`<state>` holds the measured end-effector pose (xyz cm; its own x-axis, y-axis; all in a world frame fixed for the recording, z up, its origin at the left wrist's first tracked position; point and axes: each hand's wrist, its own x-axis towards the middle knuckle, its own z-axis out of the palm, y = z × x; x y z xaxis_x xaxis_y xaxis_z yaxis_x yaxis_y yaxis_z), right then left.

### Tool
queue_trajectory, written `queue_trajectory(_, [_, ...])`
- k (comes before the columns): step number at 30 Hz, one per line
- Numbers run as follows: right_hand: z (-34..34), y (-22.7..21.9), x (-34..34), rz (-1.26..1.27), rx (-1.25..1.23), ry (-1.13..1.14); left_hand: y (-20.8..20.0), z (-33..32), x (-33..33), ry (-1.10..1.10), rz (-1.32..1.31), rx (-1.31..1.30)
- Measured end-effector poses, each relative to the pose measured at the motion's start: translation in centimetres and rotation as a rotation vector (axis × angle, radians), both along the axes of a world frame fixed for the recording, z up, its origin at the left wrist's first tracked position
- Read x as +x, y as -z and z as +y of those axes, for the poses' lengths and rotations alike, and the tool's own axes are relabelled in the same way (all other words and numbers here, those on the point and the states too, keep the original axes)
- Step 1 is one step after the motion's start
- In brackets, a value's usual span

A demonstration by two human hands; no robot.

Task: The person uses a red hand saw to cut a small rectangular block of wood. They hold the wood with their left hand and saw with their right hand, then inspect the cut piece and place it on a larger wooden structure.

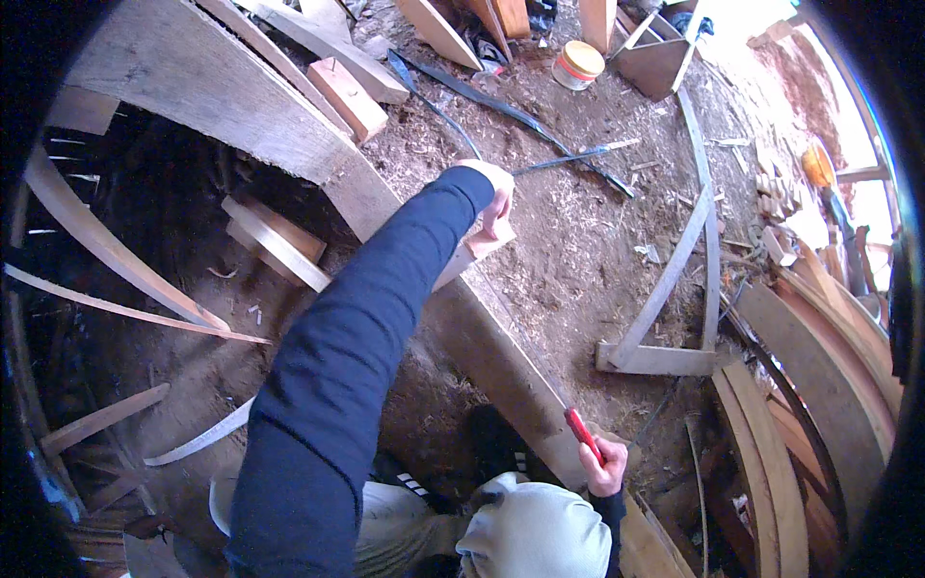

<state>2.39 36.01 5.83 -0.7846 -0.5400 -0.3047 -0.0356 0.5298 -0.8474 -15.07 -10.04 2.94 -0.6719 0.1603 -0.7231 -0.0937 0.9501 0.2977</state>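
Observation:
A long, thick wooden beam (491,352) runs diagonally from the upper left to the lower right, past my legs. My left arm, in a dark sleeve, reaches across it. Closed at the beam's far edge, my left hand (496,207) grips a small wooden block (489,243), partly covered by the fingers and wrist. Nearer to me, my right hand (605,467) is closed around a slim red-handled tool (582,433), whose tip meets the beam's edge; its exact kind is unclear. My knee (540,530), in light trousers, hides part of the right forearm.
Beyond the beam, a wooden A-shaped frame (665,361) lies on shaving-strewn dirt. Dark strips (511,111), a tub with a yellow lid (578,65) and a wooden tool box (655,63) are farther off. Curved planks (819,356) are stacked at right; curved ribs (116,236) stand at left.

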Motion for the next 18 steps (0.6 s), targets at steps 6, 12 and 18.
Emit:
queue_trajectory(6, [-0.9,0.2,-0.6,0.051,-0.020,-0.008,1.6,-0.6,-0.1,0.039,-0.024,0.029])
queue_trajectory(12, [0.2,0.4,0.4,0.012,-0.007,0.041,0.8,-0.4,0.2,-0.017,0.029,0.021])
queue_trajectory(18, [0.4,0.4,1.3,0.019,-0.026,0.036,-1.6,1.9,0.9,-0.056,0.129,-0.027])
